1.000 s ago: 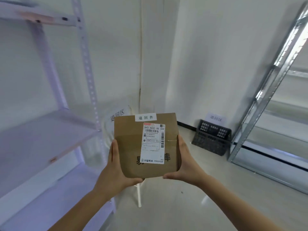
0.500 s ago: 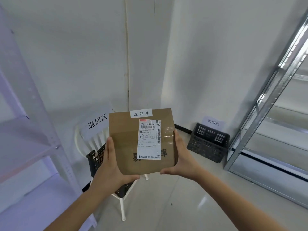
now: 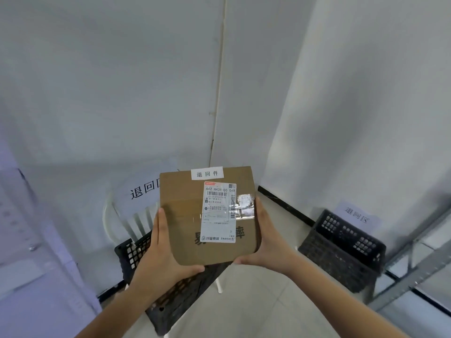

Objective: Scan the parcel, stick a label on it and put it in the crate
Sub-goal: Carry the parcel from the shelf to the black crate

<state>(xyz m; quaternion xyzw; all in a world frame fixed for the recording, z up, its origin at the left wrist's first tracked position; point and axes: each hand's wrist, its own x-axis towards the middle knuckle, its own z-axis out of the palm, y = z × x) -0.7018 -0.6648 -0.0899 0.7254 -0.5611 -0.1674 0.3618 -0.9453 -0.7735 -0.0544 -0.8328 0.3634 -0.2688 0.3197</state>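
Brown cardboard fills the centre of the frame: a parcel (image 3: 192, 215) is clamped between a person's left hand (image 3: 161, 250) and right hand (image 3: 266, 242), palms pressed to its side edges, thumbs under its lower edge. A white shipping label (image 3: 218, 212) and a small white sticker (image 3: 207, 173) face the camera. Below it, lower centre, a black crate (image 3: 136, 250) sits on a white chair (image 3: 122, 215). At right, a second black crate (image 3: 341, 250) rests on the floor against the wall.

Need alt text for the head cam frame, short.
Left hand and right hand hold a brown parcel bearing a shipping label and small white label, above a black crate on a white chair; a second crate sits on the floor.
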